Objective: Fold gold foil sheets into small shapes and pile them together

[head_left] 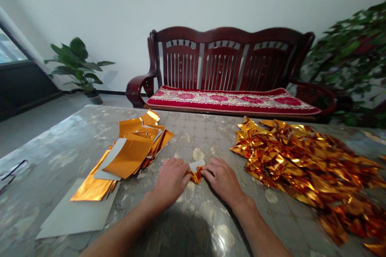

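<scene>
My left hand [171, 179] and my right hand [222, 179] meet at the middle of the table, fingers pinched together on one small folded piece of gold foil paper [196, 172] with a white back. The piece lies on the table between the fingertips. To the left a loose stack of flat gold foil sheets [130, 153] fans out, some turned white side up. On the right a big heap of folded gold foil pieces [304, 164] spreads toward the table's edge.
The table [202, 221] has a glossy marbled top. A plain grey sheet [75, 215] lies at front left under the foil. A dark wooden bench [229, 68] with a red cushion stands behind; potted plants [78, 64] flank it.
</scene>
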`<state>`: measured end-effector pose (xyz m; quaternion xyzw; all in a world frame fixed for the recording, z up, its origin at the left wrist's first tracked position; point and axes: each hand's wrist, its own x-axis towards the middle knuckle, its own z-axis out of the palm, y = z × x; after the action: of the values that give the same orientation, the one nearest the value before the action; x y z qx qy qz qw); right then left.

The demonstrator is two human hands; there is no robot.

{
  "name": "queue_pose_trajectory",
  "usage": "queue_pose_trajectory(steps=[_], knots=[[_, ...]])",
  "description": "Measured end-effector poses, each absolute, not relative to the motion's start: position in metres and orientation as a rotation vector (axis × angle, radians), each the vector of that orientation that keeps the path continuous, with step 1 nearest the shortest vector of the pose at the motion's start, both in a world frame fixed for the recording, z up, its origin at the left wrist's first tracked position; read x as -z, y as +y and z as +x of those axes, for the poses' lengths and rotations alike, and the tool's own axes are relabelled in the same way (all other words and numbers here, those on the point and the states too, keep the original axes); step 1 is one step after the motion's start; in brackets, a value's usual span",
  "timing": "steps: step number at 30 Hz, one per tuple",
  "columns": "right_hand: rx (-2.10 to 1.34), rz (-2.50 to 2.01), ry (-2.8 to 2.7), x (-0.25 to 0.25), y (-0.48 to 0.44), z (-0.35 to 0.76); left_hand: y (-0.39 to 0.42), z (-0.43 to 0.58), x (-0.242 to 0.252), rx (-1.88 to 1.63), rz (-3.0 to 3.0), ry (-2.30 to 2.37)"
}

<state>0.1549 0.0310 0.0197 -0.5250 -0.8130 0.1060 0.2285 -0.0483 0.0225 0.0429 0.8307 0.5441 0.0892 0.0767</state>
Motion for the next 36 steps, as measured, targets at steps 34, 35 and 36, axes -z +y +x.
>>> queue_pose_trajectory(steps=[34,35,36], knots=[[-0.551,-1.337,-1.958,-0.003,0.047,0.161,0.032,-0.027,-0.026,-0.410,2.378,1.708],[-0.559,-1.338,-1.961,-0.004,0.047,0.161,0.033,-0.028,-0.025,-0.423,2.370,1.701],[-0.563,-1.339,-1.967,-0.004,0.047,0.161,0.033,-0.028,-0.025,-0.437,2.362,1.692]])
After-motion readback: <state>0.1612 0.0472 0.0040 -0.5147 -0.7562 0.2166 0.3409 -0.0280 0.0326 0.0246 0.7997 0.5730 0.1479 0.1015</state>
